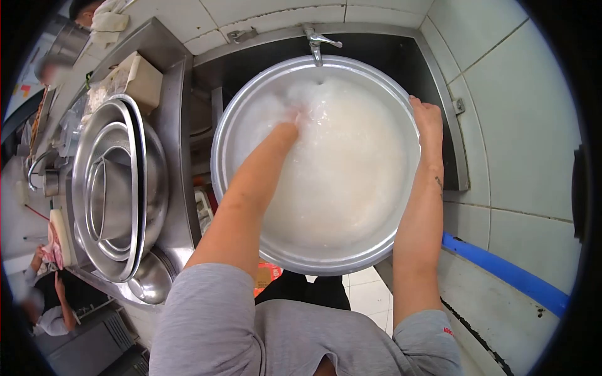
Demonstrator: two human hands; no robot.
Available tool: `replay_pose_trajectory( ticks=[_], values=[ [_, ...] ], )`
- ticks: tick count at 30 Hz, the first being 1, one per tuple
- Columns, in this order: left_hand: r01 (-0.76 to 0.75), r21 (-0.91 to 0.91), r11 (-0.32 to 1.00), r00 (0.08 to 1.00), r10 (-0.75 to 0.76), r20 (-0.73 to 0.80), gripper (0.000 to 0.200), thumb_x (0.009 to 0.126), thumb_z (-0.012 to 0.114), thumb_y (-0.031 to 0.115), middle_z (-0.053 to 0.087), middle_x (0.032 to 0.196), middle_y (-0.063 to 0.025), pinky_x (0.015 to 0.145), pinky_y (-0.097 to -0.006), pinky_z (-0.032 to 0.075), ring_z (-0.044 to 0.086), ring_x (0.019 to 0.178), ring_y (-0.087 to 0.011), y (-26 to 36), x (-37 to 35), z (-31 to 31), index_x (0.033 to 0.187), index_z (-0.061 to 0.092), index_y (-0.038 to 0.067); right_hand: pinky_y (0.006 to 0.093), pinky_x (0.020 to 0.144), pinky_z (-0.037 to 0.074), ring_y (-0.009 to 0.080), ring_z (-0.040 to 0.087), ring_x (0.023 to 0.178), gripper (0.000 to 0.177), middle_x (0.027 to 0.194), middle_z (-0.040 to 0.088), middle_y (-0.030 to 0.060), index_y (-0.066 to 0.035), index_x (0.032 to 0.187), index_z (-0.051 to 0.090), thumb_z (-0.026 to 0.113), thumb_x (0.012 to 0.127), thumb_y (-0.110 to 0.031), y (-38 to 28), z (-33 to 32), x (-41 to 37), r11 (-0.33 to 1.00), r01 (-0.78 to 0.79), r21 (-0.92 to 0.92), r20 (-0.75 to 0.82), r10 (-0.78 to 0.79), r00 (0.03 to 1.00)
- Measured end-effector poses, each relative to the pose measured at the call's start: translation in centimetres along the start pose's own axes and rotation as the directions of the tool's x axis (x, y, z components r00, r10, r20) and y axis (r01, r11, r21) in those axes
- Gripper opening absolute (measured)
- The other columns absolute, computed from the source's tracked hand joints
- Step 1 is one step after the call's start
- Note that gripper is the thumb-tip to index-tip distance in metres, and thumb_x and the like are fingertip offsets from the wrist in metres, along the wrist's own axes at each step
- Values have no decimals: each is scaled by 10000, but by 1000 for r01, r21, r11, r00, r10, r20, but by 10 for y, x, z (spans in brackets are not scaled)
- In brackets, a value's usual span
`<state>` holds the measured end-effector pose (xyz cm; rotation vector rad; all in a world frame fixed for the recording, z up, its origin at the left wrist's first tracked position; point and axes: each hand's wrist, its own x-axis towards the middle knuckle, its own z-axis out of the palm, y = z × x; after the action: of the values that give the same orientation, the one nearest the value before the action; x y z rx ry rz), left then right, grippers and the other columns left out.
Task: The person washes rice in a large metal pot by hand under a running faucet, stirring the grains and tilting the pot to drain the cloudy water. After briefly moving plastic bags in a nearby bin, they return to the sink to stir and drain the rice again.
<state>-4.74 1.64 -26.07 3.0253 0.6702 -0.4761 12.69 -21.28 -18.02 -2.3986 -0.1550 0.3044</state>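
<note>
A large round metal basin [326,266] sits in front of me, filled with cloudy white water [345,169]. My left hand [295,118] is sunk in the water past the wrist, left of the middle. The milky liquid hides its fingers, and what they touch cannot be seen. On the right side, my right hand [427,119] grips the basin's rim, with fingertips curled over the edge. A chrome faucet [316,42] reaches over the far rim, and the water surface is disturbed below it.
Beneath the basin is a steel sink [453,144] against tiled walls. Nested metal bowls [80,188] and a pale plastic container [145,84] stand on the left counter [172,169]. A blue pipe [508,272] runs along the right. Other people, one near meat [55,247], are at far left.
</note>
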Motion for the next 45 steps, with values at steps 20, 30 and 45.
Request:
replay_pose_trajectory(
  ticks=[20,30,45],
  values=[
    [-166,-600,783,905,-121,-409,284,824,478,89,562,804,-80,609,-315,474,585,699,-191,-62,-49,-121,1099,529,133,396,830,424,357,573,960,499,967,624,198,-40,930,652,531,719,-475,6,3,7,1000,-4,-20,14,4,1000],
    [119,-188,975,721,-215,-659,300,799,545,290,558,1029,-140,763,-447,448,518,993,-335,-67,-26,-75,1048,569,125,413,823,424,379,568,964,494,962,611,231,-19,882,657,514,722,-463,-4,-2,-1,1000,-12,-28,44,13,999],
    [406,-361,839,841,-498,-212,591,877,332,534,623,946,-212,806,-463,447,596,925,-364,-76,-82,-47,1025,537,-1,455,939,340,354,449,1106,586,1186,475,194,-65,1245,438,592,761,-357,19,-23,-119,838,460,-293,-132,-512,849]
  ],
)
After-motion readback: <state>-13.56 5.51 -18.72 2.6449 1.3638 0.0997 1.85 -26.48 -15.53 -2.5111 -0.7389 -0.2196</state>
